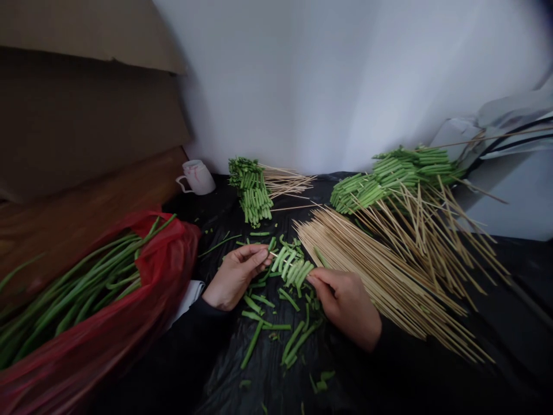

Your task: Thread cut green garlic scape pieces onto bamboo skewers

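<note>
Head view, centre of the frame: a skewer (273,254) threaded with a row of cut bean pieces (292,267) lies between the hands, its long axis slanting from upper left to lower right. The right hand (348,302) pinches it at the row's lower end; the left hand (237,274), nearer the bare tip, seems to grasp one short bean segment (272,244) there.

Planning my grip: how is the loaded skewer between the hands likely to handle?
The loaded skewer is probably fairly stiff: it looks straight between the left hand and right hand. It's likely light, a thin stick through small green pieces. Those pieces jut out sideways, so it may resist rolling.
</note>
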